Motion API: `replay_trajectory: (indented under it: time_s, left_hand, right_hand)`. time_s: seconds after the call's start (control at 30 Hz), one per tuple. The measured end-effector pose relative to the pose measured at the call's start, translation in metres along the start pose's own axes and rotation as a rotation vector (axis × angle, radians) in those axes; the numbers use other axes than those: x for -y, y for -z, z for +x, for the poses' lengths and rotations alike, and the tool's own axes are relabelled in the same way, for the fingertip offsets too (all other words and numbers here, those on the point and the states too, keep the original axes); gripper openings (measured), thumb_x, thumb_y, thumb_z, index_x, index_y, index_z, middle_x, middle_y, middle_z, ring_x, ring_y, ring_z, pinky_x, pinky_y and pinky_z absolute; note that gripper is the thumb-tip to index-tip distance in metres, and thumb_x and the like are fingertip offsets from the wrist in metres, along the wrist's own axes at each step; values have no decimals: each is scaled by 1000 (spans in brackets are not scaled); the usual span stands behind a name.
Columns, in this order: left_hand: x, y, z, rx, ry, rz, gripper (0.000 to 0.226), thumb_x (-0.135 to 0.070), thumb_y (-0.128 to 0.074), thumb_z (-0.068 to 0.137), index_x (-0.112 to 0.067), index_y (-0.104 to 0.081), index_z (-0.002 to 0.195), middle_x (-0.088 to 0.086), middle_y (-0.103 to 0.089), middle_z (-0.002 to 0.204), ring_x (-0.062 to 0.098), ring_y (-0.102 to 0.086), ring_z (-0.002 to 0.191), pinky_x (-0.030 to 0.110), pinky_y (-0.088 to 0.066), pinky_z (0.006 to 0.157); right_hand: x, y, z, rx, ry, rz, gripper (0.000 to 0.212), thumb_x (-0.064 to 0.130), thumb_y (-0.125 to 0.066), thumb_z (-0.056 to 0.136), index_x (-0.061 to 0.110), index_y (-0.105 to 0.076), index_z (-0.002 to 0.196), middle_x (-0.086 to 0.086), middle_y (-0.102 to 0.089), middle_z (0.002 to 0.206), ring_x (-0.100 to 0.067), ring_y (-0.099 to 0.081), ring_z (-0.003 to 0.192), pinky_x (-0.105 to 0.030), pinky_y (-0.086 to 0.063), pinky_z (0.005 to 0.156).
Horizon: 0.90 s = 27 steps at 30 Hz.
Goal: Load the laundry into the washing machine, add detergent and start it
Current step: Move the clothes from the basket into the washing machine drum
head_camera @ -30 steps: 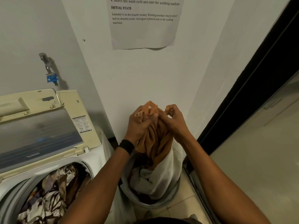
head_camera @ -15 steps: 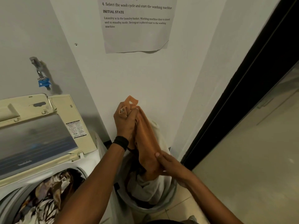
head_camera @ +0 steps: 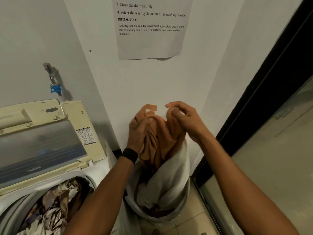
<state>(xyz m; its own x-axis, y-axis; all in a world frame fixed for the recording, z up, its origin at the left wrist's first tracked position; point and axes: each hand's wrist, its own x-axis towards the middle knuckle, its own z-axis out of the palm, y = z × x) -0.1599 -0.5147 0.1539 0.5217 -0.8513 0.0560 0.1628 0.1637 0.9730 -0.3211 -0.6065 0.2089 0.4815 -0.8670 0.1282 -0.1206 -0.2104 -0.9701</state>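
Observation:
An orange garment (head_camera: 166,139) hangs lifted above the grey laundry basket (head_camera: 183,206) on the floor. My left hand (head_camera: 139,134) grips its bunched left side near the top. My right hand (head_camera: 184,119) pinches its upper right edge. A white cloth (head_camera: 169,180) is drawn up out of the basket under the orange one. To the left the top-loading washing machine (head_camera: 100,168) stands with its cream lid (head_camera: 42,143) raised, and patterned brown and white clothes (head_camera: 50,207) lie in the drum.
A tap with a blue fitting (head_camera: 55,85) sticks out of the wall above the machine. A printed instruction sheet (head_camera: 150,28) is taped to the wall ahead. A dark door frame (head_camera: 264,102) and glass panel run along the right. Tiled floor shows beneath the basket.
My right hand has come up from low on the orange garment to pinch its top edge. The garment is spread wider between both hands, and the view has tilted down slightly.

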Motion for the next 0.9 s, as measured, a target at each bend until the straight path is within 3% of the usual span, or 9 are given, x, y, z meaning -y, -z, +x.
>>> replay_trajectory:
  time_s: [0.17, 0.27, 0.43, 0.53, 0.6, 0.67, 0.73, 0.8, 0.9]
  left_hand:
    - [2, -15, -11, 241, 44, 177, 89, -50, -86, 78, -10, -47, 147, 10, -65, 137, 28, -63, 128, 51, -51, 107]
    - [7, -7, -6, 164, 0, 351, 71, -50, -88, 74, -13, -64, 129, 3, -74, 119, 21, -71, 111, 51, -57, 99]
    - [7, 0, 6, -66, -57, 279, 24, -18, -80, 87, -17, -70, 109, 6, -74, 104, 19, -74, 95, 50, -61, 90]
    - [8, -5, 11, -104, -117, 344, 32, -5, -75, 90, -31, -63, 103, -5, -70, 102, 1, -71, 88, 25, -59, 80]
    - [8, -8, 13, -110, -111, 323, 31, -4, -74, 92, -29, -61, 104, -9, -67, 101, -2, -69, 85, 17, -58, 77]
    - [8, -6, 16, -92, -143, 341, 31, -4, -77, 90, -18, -60, 113, -8, -66, 104, -6, -68, 87, 14, -57, 78]
    - [7, -1, 18, -67, -169, 390, 41, -4, -80, 86, -12, -59, 120, -7, -66, 108, -6, -67, 93, 12, -54, 82]
    - [9, 4, 20, -63, -178, 419, 45, -6, -83, 84, -11, -60, 122, -6, -67, 112, -3, -66, 100, 16, -54, 90]
    - [12, 11, 20, -64, -212, 451, 45, -6, -83, 83, -14, -60, 121, -9, -66, 113, -3, -65, 102, 19, -53, 96]
  right_hand:
    - [-25, -38, -3, -85, -230, 351, 19, 21, -73, 95, 12, -58, 103, -12, -74, 88, -24, -70, 79, -36, -58, 72]
    - [-27, -32, -6, -12, -210, 343, 13, 18, -71, 96, 9, -61, 97, -8, -71, 82, -17, -69, 75, -30, -55, 68]
    - [-41, -31, -39, -16, -123, 151, 36, 31, -80, 89, 25, -63, 121, 3, -69, 118, -17, -70, 104, -34, -62, 84]
    - [-65, -41, -65, -18, -154, -72, 36, 22, -75, 91, 23, -54, 121, 4, -65, 111, -14, -67, 92, -28, -60, 76]
    - [-86, -48, -77, -66, -130, -286, 19, 20, -67, 92, 20, -57, 109, 5, -65, 98, -13, -65, 86, -36, -60, 77]
    - [-96, -46, -86, -178, -209, -243, 5, 25, -57, 94, 22, -60, 93, 1, -66, 89, -22, -67, 83, -52, -59, 76]
    - [-91, -39, -86, -264, -343, 3, 18, 26, -48, 99, 14, -58, 90, -10, -67, 93, -34, -68, 90, -60, -59, 81]
    - [-78, -33, -85, -320, -429, 197, 23, 19, -41, 105, 8, -55, 90, -17, -65, 97, -34, -66, 92, -51, -59, 85]
    - [-57, -21, -83, -399, -304, 140, 28, 10, -39, 104, 12, -50, 79, -3, -51, 76, -11, -50, 71, -24, -44, 66]
